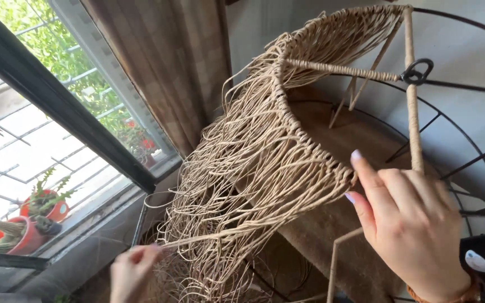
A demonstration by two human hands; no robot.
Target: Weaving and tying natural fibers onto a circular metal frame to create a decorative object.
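A round black wire frame (467, 134) stands tilted in front of me, partly wrapped and woven with tan cord. Many loose cord strands (237, 185) hang from its woven rim (287, 106). My right hand (411, 224) pinches the rim's lower end, where the weaving stops, between thumb and forefinger. My left hand (133, 272), low in the view, pulls a single tan strand (197, 240) taut out of the hanging bundle. A black clip (416, 72) sits where a wrapped spoke meets the wrapped upright rod.
A window (46, 146) with a dark frame fills the left, with red potted cacti (26, 224) on the sill outside. A brown curtain (169, 62) hangs behind the frame. A brown cushion (332, 235) lies under the work.
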